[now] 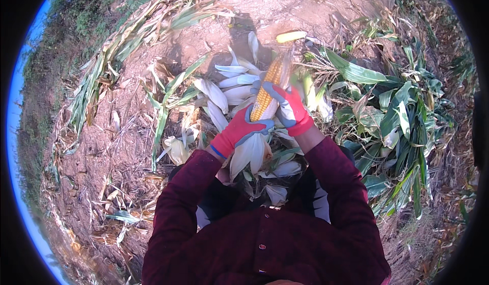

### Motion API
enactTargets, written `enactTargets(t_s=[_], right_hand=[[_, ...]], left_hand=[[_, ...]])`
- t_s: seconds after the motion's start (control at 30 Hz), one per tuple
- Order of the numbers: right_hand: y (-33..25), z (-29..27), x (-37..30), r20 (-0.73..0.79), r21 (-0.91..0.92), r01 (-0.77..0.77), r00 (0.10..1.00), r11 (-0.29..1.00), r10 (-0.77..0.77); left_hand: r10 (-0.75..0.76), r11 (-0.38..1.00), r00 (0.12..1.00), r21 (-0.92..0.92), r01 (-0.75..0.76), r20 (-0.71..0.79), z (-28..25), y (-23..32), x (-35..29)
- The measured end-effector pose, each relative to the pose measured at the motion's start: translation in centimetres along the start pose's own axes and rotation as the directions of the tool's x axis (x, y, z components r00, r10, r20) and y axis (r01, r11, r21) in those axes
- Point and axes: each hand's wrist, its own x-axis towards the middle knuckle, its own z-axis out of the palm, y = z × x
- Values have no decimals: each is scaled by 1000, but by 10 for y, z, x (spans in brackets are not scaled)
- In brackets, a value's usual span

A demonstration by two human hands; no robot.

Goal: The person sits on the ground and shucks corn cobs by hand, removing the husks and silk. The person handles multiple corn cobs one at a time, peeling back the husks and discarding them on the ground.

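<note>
My left hand, in a red glove with grey fingers, is wrapped round the lower end of the corn cob; my right hand, gloved alike, grips its right flank higher up, the thumb lying near the kernels; the cob stands in front of me above the ground, tip away and leaning a little right. I judge that the low grip steadies the butt, while the higher one controls the side where papery husk clings; pale husk leaves hang or lie just below my left hand, though I cannot tell whether they belong to this ear.

The pale husks lie close on my left, perhaps put there to be within short reach; whether ears are inside some, I cannot tell; a second yellow cob lies beyond my hands, apart from that pile.

For moving, the bare soil toward the ground's far edge is the openest side; toward the right edge a heap of green leaves crowds my elbow's side; on the left, patchy soil runs out to a strip of drying stalks, with scrub along the far left edge; my knees limit room nearest me.
</note>
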Motion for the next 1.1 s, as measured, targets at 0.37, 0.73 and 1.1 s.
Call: enactTargets(t_s=[0.37,0.73,1.1], right_hand=[[-78,4,-7,99,-865,240,943,441,-319],[-72,-43,-6,218,-767,368,920,526,-326],[-88,-44,-3,293,-870,354,931,342,-218]], left_hand=[[529,619,832,747,-241,-170,-5,9,-10],[621,439,783,847,-299,-46,-9,18,-14],[659,283,750,907,-313,53,-25,8,-13]])
